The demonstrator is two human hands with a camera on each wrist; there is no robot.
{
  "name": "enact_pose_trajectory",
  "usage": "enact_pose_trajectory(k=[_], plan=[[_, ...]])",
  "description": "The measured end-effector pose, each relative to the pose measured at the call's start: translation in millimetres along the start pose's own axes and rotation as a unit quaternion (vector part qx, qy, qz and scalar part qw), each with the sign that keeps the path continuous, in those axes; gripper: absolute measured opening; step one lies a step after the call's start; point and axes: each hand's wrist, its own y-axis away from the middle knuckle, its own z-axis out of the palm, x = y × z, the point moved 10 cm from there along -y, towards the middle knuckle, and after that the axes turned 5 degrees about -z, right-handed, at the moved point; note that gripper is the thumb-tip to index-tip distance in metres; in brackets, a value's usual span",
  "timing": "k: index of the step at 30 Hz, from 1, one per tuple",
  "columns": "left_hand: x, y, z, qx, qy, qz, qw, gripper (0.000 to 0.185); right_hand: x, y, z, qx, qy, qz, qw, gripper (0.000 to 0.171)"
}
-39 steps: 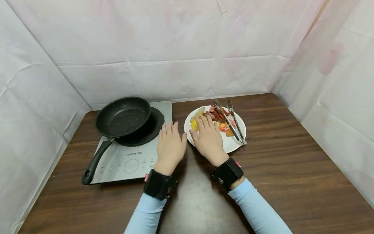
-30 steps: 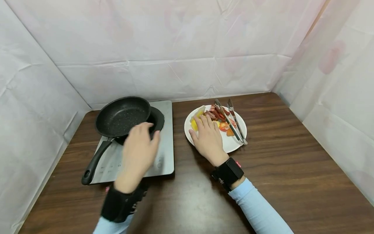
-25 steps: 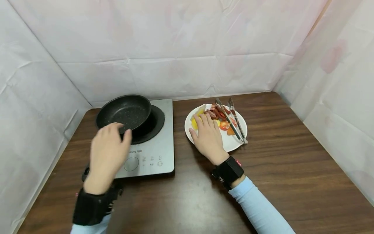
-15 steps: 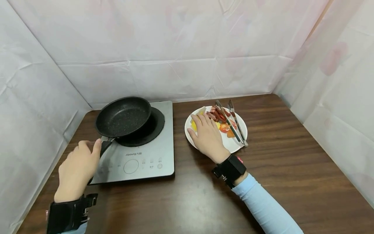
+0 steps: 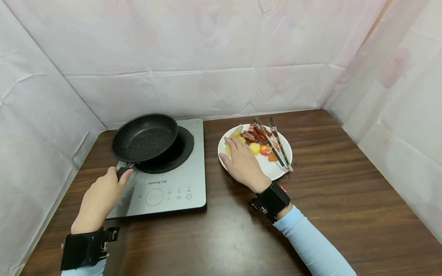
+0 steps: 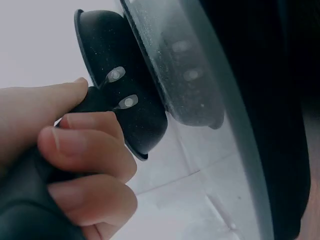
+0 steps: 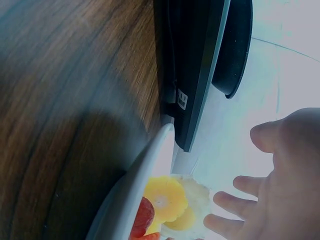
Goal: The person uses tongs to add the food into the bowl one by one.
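Note:
My left hand (image 5: 98,199) holds the handle (image 5: 123,173) of a black frying pan (image 5: 146,138). In the left wrist view the fingers (image 6: 95,150) curl round that handle and the thumb lies along it. The pan is over the induction cooker (image 5: 193,184), left of its black round disc (image 5: 184,147); whether its base touches is hard to tell. My right hand (image 5: 243,165), fingers extended and spread, hovers over the left part of a white plate (image 5: 271,171), with nothing in its grasp. On the plate are yellow slices (image 5: 254,148), tomato (image 5: 265,150) and reddish meat pieces (image 5: 257,135).
Metal tongs (image 5: 281,153) lie across the plate's right side, their ends over its rim. An orange piece (image 5: 272,156) sits near them. Pale sheeting (image 5: 221,92) encloses the brown wooden table (image 5: 331,184) at the back and both sides.
My left hand has moved left from the cooker's right side to the pan handle and now grips it. The right hand has shifted slightly left over the plate. The pan's position looks unchanged.

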Motion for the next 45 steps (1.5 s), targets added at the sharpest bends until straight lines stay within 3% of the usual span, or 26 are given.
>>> enact_pose_trajectory(k=[8, 20, 25, 35, 41, 45], plan=[[5.3, 0.8, -3.2, 0.021, -0.02, 0.031, 0.9991, 0.082, 1, 2, 1, -0.003, -0.004, 0.005, 1.0, 0.062], [25.7, -1.4, -1.2, 0.005, -0.02, 0.073, 0.9971, 0.054, 9, 4, -2, -0.005, -0.015, 0.024, 1.0, 0.068], [22.4, -7.5, -3.1, -0.011, -0.023, 0.077, 0.9967, 0.054, 11, 6, -3, -0.005, -0.015, 0.027, 1.0, 0.068], [-1.0, -18.9, -13.6, -0.034, -0.027, 0.084, 0.9955, 0.054, 14, 9, -6, -0.005, 0.001, 0.024, 1.0, 0.067], [5.6, -26.7, -9.9, -0.064, -0.021, 0.101, 0.9926, 0.059, 18, 11, -12, 0.004, 0.021, 0.017, 1.0, 0.066], [6.7, -32.1, -2.5, -0.091, -0.044, 0.099, 0.9899, 0.069, 26, 16, -25, 0.03, 0.03, 0.009, 0.999, 0.064]])
